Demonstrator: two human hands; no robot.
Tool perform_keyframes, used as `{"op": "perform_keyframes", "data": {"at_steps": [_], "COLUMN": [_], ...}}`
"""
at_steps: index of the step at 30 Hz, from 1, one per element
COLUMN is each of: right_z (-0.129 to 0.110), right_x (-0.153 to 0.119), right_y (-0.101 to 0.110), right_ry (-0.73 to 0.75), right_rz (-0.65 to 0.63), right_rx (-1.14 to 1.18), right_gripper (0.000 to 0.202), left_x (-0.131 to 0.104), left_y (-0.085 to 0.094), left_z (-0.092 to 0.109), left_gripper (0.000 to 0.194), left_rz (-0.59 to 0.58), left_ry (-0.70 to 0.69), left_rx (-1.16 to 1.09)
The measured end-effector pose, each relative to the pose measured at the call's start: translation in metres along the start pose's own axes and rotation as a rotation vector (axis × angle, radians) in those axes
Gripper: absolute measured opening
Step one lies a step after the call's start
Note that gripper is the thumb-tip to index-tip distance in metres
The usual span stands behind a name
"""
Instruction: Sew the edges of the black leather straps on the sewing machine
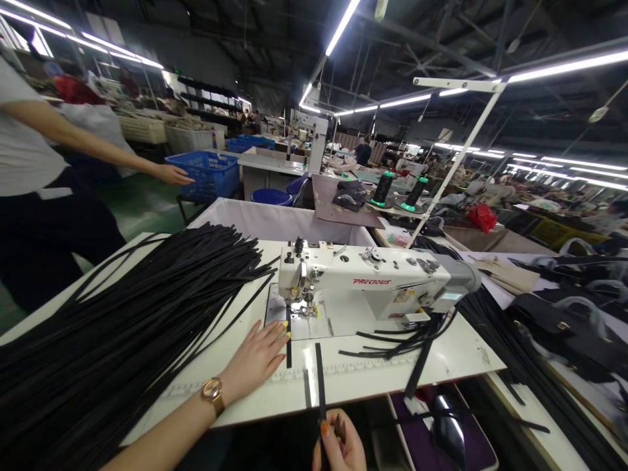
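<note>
My left hand [262,356], with a gold watch on the wrist, lies flat with its fingers stretched out on the white table. Its fingertips touch a short black strap [289,353] that runs under the presser foot of the white sewing machine [373,288]. At the table's front edge, my right hand [341,441] is closed on a second black strap [320,373], whose far end points up over the tabletop. A small dark shape shows between the right fingers; I cannot make out what it is. Left of the machine lies a large heap of black straps [122,314].
Loose black straps [392,343] lie by the machine's right end. Two black thread cones [381,188] stand behind. A fabric-lined bin [275,219] adjoins the table's back. At left, a person [34,144] reaches an arm toward a blue crate [210,175]. Black bags [564,327] lie at right.
</note>
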State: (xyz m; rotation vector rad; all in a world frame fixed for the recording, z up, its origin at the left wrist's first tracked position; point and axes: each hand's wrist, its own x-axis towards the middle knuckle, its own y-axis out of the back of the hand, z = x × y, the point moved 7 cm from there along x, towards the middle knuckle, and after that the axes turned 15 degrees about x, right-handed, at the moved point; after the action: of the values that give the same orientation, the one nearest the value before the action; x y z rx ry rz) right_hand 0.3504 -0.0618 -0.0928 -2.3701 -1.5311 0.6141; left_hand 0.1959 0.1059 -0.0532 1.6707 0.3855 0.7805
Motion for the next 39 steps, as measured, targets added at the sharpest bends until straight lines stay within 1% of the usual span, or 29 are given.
{"op": "perform_keyframes", "data": {"at_steps": [7, 14, 22, 25, 28, 32, 36, 39], "right_z": [0.002, 0.000, 0.010, 0.011, 0.010, 0.011, 0.006, -0.005], "right_x": [0.002, 0.007, 0.012, 0.014, 0.015, 0.018, 0.021, 0.025], "right_y": [0.000, -0.007, -0.008, -0.010, -0.013, -0.014, -0.018, -0.030], "right_ry": [0.005, -0.002, -0.025, -0.035, -0.033, -0.024, -0.015, -0.016], "right_rz": [-0.011, -0.023, -0.038, -0.040, -0.057, -0.088, -0.105, -0.156], "right_rx": [-0.051, -0.049, -0.046, -0.040, -0.057, -0.061, -0.083, -0.129], "right_gripper": [0.049, 0.049, 0.047, 0.048, 0.048, 0.047, 0.046, 0.044], "left_x": [0.006, 0.011, 0.019, 0.022, 0.023, 0.024, 0.025, 0.025], "left_y": [-0.001, -0.005, -0.008, -0.010, -0.013, -0.012, -0.012, -0.014], "left_z": [-0.004, -0.011, -0.020, -0.022, -0.024, -0.025, -0.025, -0.025], "left_gripper": [0.042, 0.043, 0.043, 0.043, 0.043, 0.043, 0.043, 0.044], "left_rz": [-0.014, -0.007, 0.039, 0.029, 0.009, 0.027, 0.024, 0.008], "left_ry": [-0.004, 0.012, 0.019, 0.018, 0.016, 0.023, 0.018, 0.015], "left_rx": [0.004, -0.027, -0.053, -0.046, -0.038, -0.058, -0.063, -0.061]}}
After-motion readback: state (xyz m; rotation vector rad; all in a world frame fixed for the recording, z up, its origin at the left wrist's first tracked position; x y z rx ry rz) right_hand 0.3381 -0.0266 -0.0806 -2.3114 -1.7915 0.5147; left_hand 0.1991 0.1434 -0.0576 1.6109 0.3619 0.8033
